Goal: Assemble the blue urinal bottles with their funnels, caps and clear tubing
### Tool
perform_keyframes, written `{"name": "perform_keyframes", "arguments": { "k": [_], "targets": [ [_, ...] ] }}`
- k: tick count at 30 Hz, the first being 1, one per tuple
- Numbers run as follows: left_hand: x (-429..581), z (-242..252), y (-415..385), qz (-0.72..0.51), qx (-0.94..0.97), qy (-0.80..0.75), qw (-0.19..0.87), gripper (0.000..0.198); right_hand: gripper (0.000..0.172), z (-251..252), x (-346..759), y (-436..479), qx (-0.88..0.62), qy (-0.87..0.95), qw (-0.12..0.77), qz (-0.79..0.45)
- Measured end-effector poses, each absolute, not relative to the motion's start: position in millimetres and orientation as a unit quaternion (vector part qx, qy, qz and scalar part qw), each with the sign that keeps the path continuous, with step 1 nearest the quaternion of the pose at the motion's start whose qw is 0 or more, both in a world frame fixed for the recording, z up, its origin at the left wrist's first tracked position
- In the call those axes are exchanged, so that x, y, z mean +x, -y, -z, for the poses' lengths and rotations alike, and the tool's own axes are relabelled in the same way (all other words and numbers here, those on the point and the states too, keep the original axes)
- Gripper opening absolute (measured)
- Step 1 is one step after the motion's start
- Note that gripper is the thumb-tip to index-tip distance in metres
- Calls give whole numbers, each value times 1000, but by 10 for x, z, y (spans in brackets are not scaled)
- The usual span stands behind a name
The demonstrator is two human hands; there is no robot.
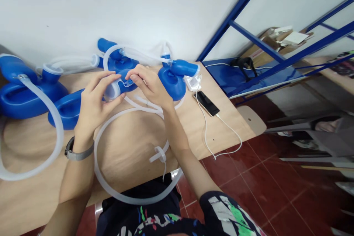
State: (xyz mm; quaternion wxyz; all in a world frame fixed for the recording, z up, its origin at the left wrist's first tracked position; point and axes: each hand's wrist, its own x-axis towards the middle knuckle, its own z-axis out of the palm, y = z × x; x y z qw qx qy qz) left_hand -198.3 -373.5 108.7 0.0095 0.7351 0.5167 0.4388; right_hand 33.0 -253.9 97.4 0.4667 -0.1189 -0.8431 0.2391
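Observation:
My left hand (94, 101) is wrapped round the clear cap end of a blue plastic container's spout (117, 89), a grey watch on its wrist. From the other side, the fingers of my right hand (148, 83) pinch the same spout, close to the left fingertips. A translucent white tube (110, 188) loops from under my hands across the wooden table (132, 143) and past its front edge, with a small white clamp (159, 155) on it.
Several more blue containers with tubes lie at the back: far left (22, 94), centre (114, 53), right (177, 77). A phone (208, 104) with white cable and charger (193, 82) lies at the table's right. Blue metal racking (249, 33) and red tiled floor are beyond.

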Motion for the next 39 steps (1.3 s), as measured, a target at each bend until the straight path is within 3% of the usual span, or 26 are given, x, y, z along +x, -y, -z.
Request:
{"name": "perform_keyframes", "arguments": {
  "k": [8,12,15,19,24,29,34,39],
  "targets": [
    [-2016,-1059,3691,-444,734,-513,17,57,32,-1024,342,2568,-117,848,443,-266],
    [-2028,-1026,3698,-444,733,-514,44,70,28,-1022,300,2585,-133,832,462,-279],
    [-1995,-990,3680,-455,727,-511,48,75,29,-1023,310,2570,-162,828,457,-282],
    [-1990,-1007,3668,-457,740,-490,54,67,33,-1017,348,2553,-166,847,429,-267],
    [-2018,-1081,3734,-434,758,-476,99,67,42,-971,337,2599,-217,861,417,-192],
    [-1978,-1102,3765,-415,773,-465,120,68,58,-903,349,2543,-186,855,455,-166],
    [-1908,-1096,3779,-420,773,-457,133,68,60,-905,346,2528,-218,842,443,-215],
    [-1884,-1097,3775,-424,744,-499,133,83,60,-990,322,2594,-236,813,446,-290]
  ]
}}
